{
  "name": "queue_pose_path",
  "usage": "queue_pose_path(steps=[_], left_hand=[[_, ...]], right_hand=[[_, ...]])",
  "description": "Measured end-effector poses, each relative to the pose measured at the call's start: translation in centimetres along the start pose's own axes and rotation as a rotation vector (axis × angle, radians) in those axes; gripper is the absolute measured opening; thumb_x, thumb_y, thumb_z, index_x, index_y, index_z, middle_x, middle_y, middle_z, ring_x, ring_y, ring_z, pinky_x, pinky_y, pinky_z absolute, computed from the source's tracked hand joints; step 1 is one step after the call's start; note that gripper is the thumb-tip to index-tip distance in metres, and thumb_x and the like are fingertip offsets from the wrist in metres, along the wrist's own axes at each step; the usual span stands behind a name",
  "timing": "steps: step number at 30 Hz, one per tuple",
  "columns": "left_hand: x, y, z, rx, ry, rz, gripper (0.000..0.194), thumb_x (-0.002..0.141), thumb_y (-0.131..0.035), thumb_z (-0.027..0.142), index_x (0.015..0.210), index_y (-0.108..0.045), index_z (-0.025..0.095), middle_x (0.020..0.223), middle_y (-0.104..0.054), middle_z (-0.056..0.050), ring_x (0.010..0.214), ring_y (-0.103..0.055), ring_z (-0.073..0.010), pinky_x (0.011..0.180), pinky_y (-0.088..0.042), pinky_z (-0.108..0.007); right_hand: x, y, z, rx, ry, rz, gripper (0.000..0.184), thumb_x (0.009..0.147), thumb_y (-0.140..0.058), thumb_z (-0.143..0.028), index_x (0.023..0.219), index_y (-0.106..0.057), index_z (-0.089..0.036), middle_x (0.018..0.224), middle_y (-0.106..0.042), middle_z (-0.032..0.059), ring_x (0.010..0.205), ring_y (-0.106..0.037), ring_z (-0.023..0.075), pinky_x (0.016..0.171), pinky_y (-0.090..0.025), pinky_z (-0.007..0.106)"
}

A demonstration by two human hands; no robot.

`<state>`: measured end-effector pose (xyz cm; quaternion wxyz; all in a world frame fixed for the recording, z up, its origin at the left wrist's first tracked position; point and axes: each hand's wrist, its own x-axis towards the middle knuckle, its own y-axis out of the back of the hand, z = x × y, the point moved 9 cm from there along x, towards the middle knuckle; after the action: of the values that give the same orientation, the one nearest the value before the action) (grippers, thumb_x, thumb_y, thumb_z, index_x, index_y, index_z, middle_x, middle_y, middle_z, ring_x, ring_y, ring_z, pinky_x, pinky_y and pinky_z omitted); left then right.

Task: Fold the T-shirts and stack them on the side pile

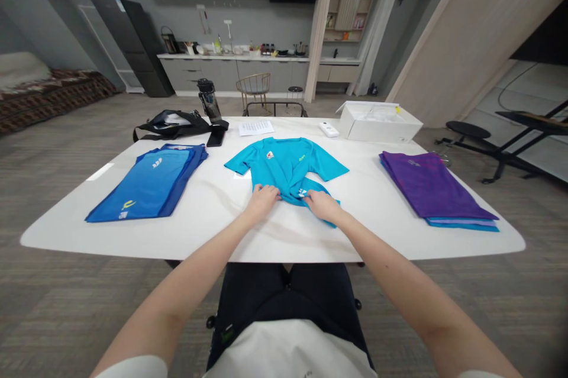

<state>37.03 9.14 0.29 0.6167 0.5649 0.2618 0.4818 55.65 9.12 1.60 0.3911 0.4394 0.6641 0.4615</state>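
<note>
A turquoise short-sleeved T-shirt lies on the white table in front of me, its collar at the far side and both sleeves spread. Its lower part is bunched and twisted, with a flap turned out to the right. My left hand is closed on the lower left edge of the shirt, fingertips partly hidden by the hand. At the turned-out flap, beside a small white print, my right hand pinches the fabric. The two hands are a short way apart.
Folded blue shirts are stacked at left, a purple-topped stack of shirts at right. Along the table's far side are a black bag, a bottle, a phone, a paper sheet and a white box.
</note>
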Motion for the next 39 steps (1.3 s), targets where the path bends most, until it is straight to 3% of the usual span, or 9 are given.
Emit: queue_pose_path(steps=[5, 9, 13, 17, 20, 23, 27, 35, 39], left_hand=[[1.3, 4.3, -5.9, -0.284, 0.153, 0.093, 0.023, 0.102, -0.048, 0.030, 0.106, -0.067, 0.018, 0.105, -0.071, -0.008, 0.100, -0.063, -0.0239, 0.093, -0.045, -0.038], [-1.1, 7.5, -9.0, -0.202, 0.425, 0.353, 0.033, 0.099, -0.049, 0.027, 0.127, -0.063, 0.018, 0.124, -0.064, -0.013, 0.116, -0.059, -0.0285, 0.097, -0.045, -0.042], [-3.2, 5.6, -2.7, -0.018, 0.220, 0.296, 0.032, 0.100, -0.047, 0.026, 0.127, -0.062, 0.018, 0.126, -0.062, -0.014, 0.120, -0.057, -0.0290, 0.098, -0.042, -0.042], [-4.8, 2.0, 5.2, -0.059, -0.025, 0.059, 0.019, 0.098, -0.052, 0.030, 0.100, -0.066, 0.019, 0.100, -0.068, -0.008, 0.097, -0.063, -0.0238, 0.086, -0.043, -0.037], [-5.3, 0.9, 8.6, -0.106, -0.075, -0.012, 0.020, 0.094, -0.058, 0.036, 0.097, -0.070, 0.020, 0.100, -0.071, -0.006, 0.102, -0.062, -0.0266, 0.092, -0.043, -0.042], [-5.1, 0.4, 9.5, -0.221, 0.006, -0.041, 0.025, 0.092, -0.061, 0.036, 0.111, -0.072, 0.023, 0.113, -0.072, -0.005, 0.114, -0.061, -0.0291, 0.100, -0.041, -0.047], [-4.9, 0.3, 10.4, -0.411, 0.001, -0.014, 0.031, 0.086, -0.060, 0.019, 0.117, -0.067, 0.022, 0.119, -0.071, -0.004, 0.114, -0.063, -0.0239, 0.103, -0.044, -0.040], [-4.9, 0.4, 10.4, -0.396, 0.176, 0.169, 0.064, 0.083, -0.075, 0.057, 0.129, -0.053, 0.019, 0.128, -0.063, -0.008, 0.120, -0.058, -0.0270, 0.101, -0.039, -0.044], [-4.0, 0.2, 12.7, -0.236, 0.098, 0.164, 0.060, 0.087, -0.071, 0.056, 0.132, -0.055, 0.021, 0.130, -0.062, -0.009, 0.121, -0.055, -0.0292, 0.099, -0.037, -0.046]], right_hand=[[0.2, 3.7, 5.3, 0.420, -0.265, 0.121, 0.039, 0.106, -0.047, -0.046, 0.095, -0.063, -0.013, 0.087, -0.067, 0.0077, 0.080, -0.061, 0.0194, 0.062, -0.037, 0.026], [-1.0, 3.8, 8.4, 0.208, -0.360, 0.121, 0.024, 0.097, -0.064, -0.038, 0.102, -0.067, -0.015, 0.102, -0.068, 0.0101, 0.094, -0.062, 0.0234, 0.070, -0.038, 0.028], [-2.9, 2.0, 7.1, 0.030, -0.256, 0.119, 0.028, 0.093, -0.068, -0.034, 0.117, -0.063, -0.019, 0.111, -0.067, 0.0110, 0.097, -0.062, 0.0252, 0.070, -0.037, 0.029], [-5.4, 1.1, 1.8, 0.111, 0.123, 0.214, 0.032, 0.097, -0.063, -0.046, 0.117, -0.064, -0.021, 0.100, -0.066, 0.0054, 0.089, -0.061, 0.0198, 0.074, -0.040, 0.027], [-6.9, -0.4, -1.6, 0.037, 0.348, 0.137, 0.047, 0.096, -0.063, -0.038, 0.142, -0.056, -0.028, 0.114, -0.062, 0.0060, 0.096, -0.062, 0.0201, 0.082, -0.042, 0.028], [-6.7, -1.6, -2.4, -0.100, 0.325, 0.030, 0.052, 0.097, -0.054, -0.025, 0.150, -0.052, -0.029, 0.118, -0.061, 0.0084, 0.097, -0.063, 0.0217, 0.082, -0.041, 0.029], [-5.8, -0.9, -2.6, -0.132, 0.310, -0.012, 0.027, 0.094, -0.054, -0.019, 0.115, -0.070, -0.020, 0.105, -0.067, 0.0075, 0.096, -0.063, 0.0220, 0.077, -0.039, 0.029], [-7.4, 7.2, -0.2, 0.630, 0.185, 0.435, 0.026, 0.093, -0.054, -0.040, 0.099, -0.064, -0.017, 0.072, -0.053, -0.0005, 0.068, -0.048, 0.0154, 0.066, -0.037, 0.027], [-8.6, 9.4, 0.6, 0.802, 0.161, 0.559, 0.030, 0.090, -0.056, -0.045, 0.091, -0.063, -0.016, 0.073, -0.052, 0.0002, 0.066, -0.045, 0.0145, 0.063, -0.037, 0.027]])
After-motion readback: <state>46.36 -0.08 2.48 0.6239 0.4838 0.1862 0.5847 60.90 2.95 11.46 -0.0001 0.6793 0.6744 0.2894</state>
